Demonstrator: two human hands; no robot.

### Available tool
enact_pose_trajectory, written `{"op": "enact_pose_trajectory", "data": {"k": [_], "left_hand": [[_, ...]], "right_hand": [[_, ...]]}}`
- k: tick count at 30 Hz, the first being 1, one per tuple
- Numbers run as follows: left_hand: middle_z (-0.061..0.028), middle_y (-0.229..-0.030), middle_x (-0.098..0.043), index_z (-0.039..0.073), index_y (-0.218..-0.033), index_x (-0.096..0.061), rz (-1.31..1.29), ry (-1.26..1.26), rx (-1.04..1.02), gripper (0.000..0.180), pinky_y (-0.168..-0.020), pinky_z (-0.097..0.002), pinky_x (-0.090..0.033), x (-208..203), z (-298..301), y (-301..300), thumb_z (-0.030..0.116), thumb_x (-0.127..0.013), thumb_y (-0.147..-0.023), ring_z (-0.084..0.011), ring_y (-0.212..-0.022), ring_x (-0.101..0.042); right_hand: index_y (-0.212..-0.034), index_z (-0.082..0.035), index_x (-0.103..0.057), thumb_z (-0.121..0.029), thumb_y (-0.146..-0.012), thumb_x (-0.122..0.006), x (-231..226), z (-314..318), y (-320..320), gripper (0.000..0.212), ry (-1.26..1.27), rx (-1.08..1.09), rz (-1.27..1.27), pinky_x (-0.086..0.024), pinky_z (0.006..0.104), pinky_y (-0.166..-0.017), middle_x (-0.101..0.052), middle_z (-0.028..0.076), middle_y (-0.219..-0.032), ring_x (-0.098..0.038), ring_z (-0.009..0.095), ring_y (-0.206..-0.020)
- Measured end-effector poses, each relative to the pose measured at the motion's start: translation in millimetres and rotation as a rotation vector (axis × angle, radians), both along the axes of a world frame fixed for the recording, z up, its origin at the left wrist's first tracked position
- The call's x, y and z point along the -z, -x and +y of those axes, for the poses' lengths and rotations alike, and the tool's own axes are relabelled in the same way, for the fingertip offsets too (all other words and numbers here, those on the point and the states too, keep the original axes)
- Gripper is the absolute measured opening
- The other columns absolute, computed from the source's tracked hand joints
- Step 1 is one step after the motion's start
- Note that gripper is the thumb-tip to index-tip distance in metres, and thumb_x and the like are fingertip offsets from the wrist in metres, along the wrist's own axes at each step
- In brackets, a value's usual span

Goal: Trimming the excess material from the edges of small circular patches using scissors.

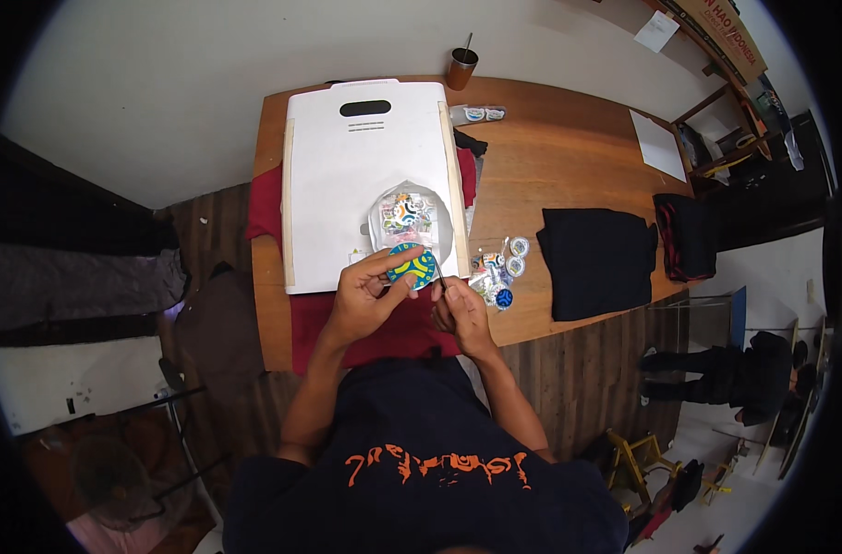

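Observation:
My left hand (363,294) pinches a round blue and yellow-green sticker-like disc (411,267) between thumb and fingers. Close to the disc's right edge, my right hand (464,317) grips a thin dark pointed tool (440,269). Its tip is at the disc's rim, and its exact kind is too small to tell. Just beyond the disc lies a round whitish wrapping or dish (445,229) with colourful printed pieces (405,212) in it. These are over a white board (333,185) with a handle slot and wooden side strips. Red fabric (375,331) shows beneath the board.
Right of my hands, small printed pieces and round stickers (503,297) lie on the wooden table (513,185). Farther right is a folded dark garment (598,263). A brown cup (461,69) stands at the back, near a clear packet (479,114). Another person (749,377) is at far right.

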State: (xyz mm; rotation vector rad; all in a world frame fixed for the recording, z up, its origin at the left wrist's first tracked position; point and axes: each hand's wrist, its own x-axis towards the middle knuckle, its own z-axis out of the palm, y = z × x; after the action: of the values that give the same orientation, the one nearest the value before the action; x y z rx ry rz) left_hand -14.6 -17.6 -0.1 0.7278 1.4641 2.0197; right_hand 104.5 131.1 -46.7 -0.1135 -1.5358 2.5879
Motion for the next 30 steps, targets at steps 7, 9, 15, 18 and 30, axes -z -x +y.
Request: {"op": "enact_pose_trajectory", "data": {"k": [7, 9, 15, 18, 30], "left_hand": [[-0.0114, -0.111, -0.062, -0.004, -0.128, -0.059, -0.002, 0.015, 0.025, 0.037, -0.074, -0.0214, -0.052, -3.6, 0.8, 0.1, -0.009, -0.059, -0.092, -0.0106, -0.088, -0.061], [-0.0115, -0.111, -0.062, -0.004, -0.128, -0.059, -0.001, 0.018, 0.026, 0.037, -0.073, -0.0213, -0.052, -4.3, 0.6, 0.2, -0.009, -0.059, -0.092, -0.0105, -0.087, -0.061], [-0.0119, -0.110, -0.063, -0.004, -0.128, -0.060, 0.002, 0.011, 0.027, 0.036, -0.072, -0.0208, -0.051, -6.5, 1.8, 0.8, -0.008, -0.059, -0.092, -0.0100, -0.084, -0.061], [-0.0119, -0.109, -0.063, -0.004, -0.127, -0.060, -0.001, 0.009, 0.028, 0.036, -0.071, -0.0205, -0.051, -7.1, 2.2, 1.2, -0.009, -0.059, -0.092, -0.0098, -0.082, -0.060], [-0.0126, -0.111, -0.063, -0.005, -0.126, -0.060, -0.007, -0.004, 0.040, 0.035, -0.070, -0.0206, -0.051, -6.0, 3.6, 2.0, -0.010, -0.058, -0.091, -0.0101, -0.084, -0.060]], "right_hand": [[-0.103, -0.002, -0.052, -0.029, -0.106, -0.042, -0.2, 3.0, -4.2, 0.029, 0.013, -0.007, -0.028, -0.022, 0.0220, -0.045, -0.034, -0.006, -0.058, -0.026, 0.003, -0.047], [-0.103, -0.002, -0.052, -0.029, -0.106, -0.041, -1.9, 3.4, -4.3, 0.029, 0.006, -0.007, -0.028, -0.022, 0.0220, -0.045, -0.034, -0.006, -0.058, -0.027, 0.003, -0.047], [-0.103, -0.002, -0.052, -0.029, -0.106, -0.041, -1.8, 4.3, -4.1, 0.030, 0.002, -0.010, -0.016, -0.022, 0.0219, -0.044, -0.034, -0.005, -0.058, -0.027, 0.003, -0.047], [-0.103, -0.002, -0.052, -0.029, -0.106, -0.041, -2.1, 4.9, -3.8, 0.029, 0.007, -0.012, -0.007, -0.022, 0.0219, -0.044, -0.034, -0.005, -0.058, -0.026, 0.003, -0.046], [-0.103, -0.002, -0.052, -0.027, -0.106, -0.041, -3.7, 6.9, -3.5, 0.028, 0.009, -0.020, 0.000, -0.022, 0.0226, -0.044, -0.033, -0.006, -0.057, -0.026, 0.004, -0.046]]}}
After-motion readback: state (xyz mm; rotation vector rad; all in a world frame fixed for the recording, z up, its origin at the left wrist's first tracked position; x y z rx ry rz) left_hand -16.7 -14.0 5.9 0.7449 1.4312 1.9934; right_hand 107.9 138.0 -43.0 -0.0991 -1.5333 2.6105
